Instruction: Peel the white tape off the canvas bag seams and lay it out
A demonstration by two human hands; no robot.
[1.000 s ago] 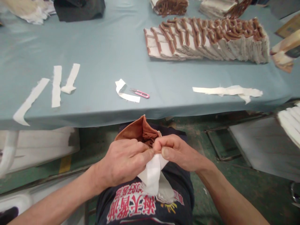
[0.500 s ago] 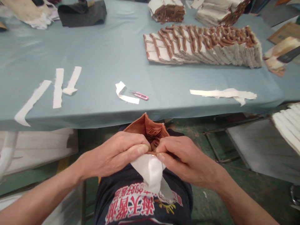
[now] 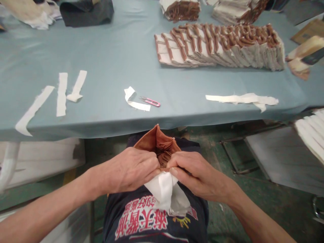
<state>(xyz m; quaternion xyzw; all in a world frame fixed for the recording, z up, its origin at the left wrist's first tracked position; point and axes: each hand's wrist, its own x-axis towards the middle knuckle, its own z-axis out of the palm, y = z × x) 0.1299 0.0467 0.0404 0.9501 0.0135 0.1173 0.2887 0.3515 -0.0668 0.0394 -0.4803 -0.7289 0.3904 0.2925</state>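
Note:
Over my lap, a brown fabric pouch (image 3: 147,140) with white cloth (image 3: 162,190) hanging below it is held between both hands. Its mouth gapes, and folded brown fabric shows inside. My left hand (image 3: 138,168) grips the near edge from the left, fingers curled over it. On the right, my right hand (image 3: 194,173) pinches the same edge between thumb and forefinger. The two hands are close together with a short stretch of edge between them. Pink thread snips (image 3: 151,102) lie on the table beyond the hands, beside a curled white strip (image 3: 138,106).
A blue-green cloth covers the table (image 3: 108,67). A long row of brown-edged white pieces (image 3: 217,47) lies at the back right. White strips (image 3: 241,98) lie at the right, more strips (image 3: 62,94) at the left. Dark folded fabric (image 3: 87,13) is at the back left.
The fingers of my left hand have curled further over the pouch's near edge. Both hands and the pouch have dipped slightly toward me.

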